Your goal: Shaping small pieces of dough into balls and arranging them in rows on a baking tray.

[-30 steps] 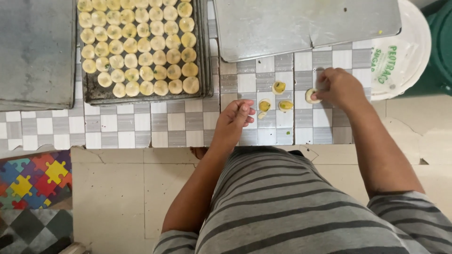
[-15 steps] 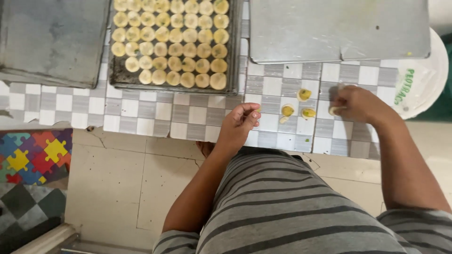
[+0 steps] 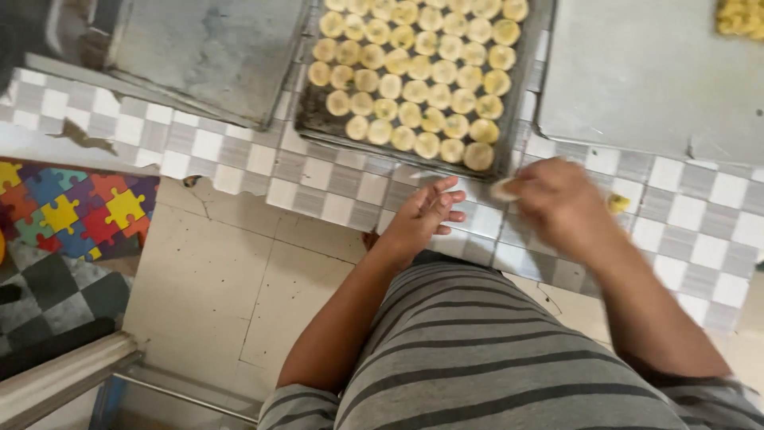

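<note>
A dark baking tray [image 3: 312, 119] filled with several rows of small round pale-yellow dough pieces [image 3: 414, 80] sits on the checkered tiled counter [image 3: 318, 179]. My left hand [image 3: 426, 216] rests palm-down on the counter edge just below the tray, fingers spread, holding nothing. My right hand [image 3: 557, 203] is blurred, right of the left hand, near the tray's lower right corner, pinching a small pale dough piece [image 3: 503, 189]. One small yellow piece [image 3: 618, 203] lies on the counter beside my right hand.
An empty grey metal tray [image 3: 207, 52] lies left of the filled one, another grey sheet [image 3: 652, 80] to the right with some yellow pieces [image 3: 740, 17] at its far corner. A colourful puzzle mat [image 3: 72, 211] covers the floor at left.
The view has shifted right and closer. My right hand has moved left from the loose yellow pieces toward the filled tray, carrying a dough piece. My left hand stayed on the counter edge.
</note>
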